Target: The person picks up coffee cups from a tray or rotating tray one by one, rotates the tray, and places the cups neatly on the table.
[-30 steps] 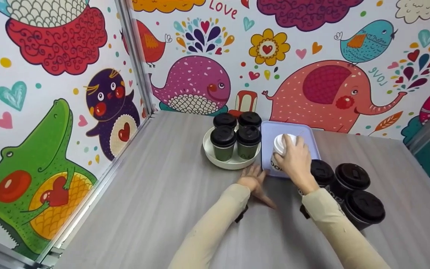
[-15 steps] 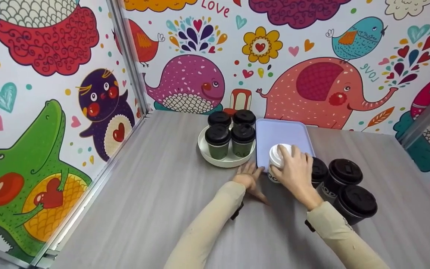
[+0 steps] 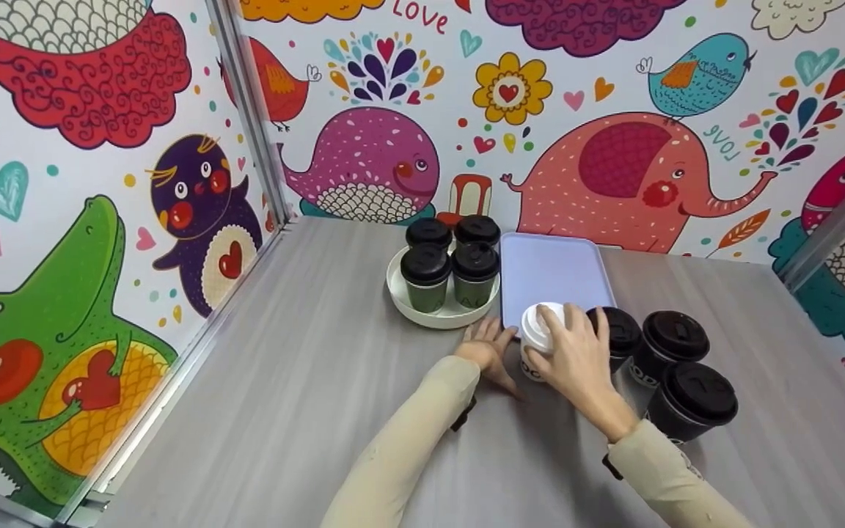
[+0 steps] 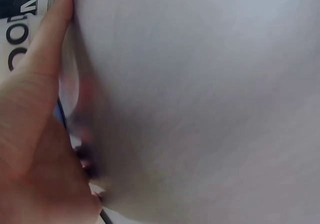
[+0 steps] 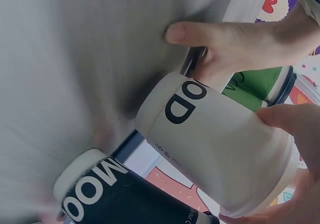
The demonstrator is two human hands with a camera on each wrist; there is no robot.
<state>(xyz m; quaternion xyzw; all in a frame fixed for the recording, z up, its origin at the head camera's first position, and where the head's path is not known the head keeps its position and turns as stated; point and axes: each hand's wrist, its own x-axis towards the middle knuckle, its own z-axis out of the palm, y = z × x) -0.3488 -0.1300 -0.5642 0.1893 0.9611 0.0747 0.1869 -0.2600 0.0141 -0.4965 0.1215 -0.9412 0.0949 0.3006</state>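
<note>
My right hand (image 3: pixel 576 363) grips a white paper cup (image 5: pixel 220 144) by its white lid, thumb and fingers around the top. The cup is upright at the near edge of the lavender tray (image 3: pixel 554 271); whether its base touches the table I cannot tell. Dark lettering shows on its side in the right wrist view. To the left of the cup, my left hand (image 3: pixel 485 356) rests on the table by the tray's near left corner, fingers spread and thumb stretched out. Nothing is held in it. In the left wrist view, that hand (image 4: pixel 35 104) shows along the left edge.
Left of the tray, a round white dish (image 3: pixel 422 319) bears several green cups (image 3: pixel 426 293) with black lids. Three black cups stand right of the right hand: one close by (image 3: pixel 619 334), another behind (image 3: pixel 675 336), the third nearer (image 3: pixel 694 400). Patterned walls bound the table.
The white cup has come off the tray toward me in my right hand, to its near edge. My left hand stays in place by the tray corner. The view has shifted slightly.
</note>
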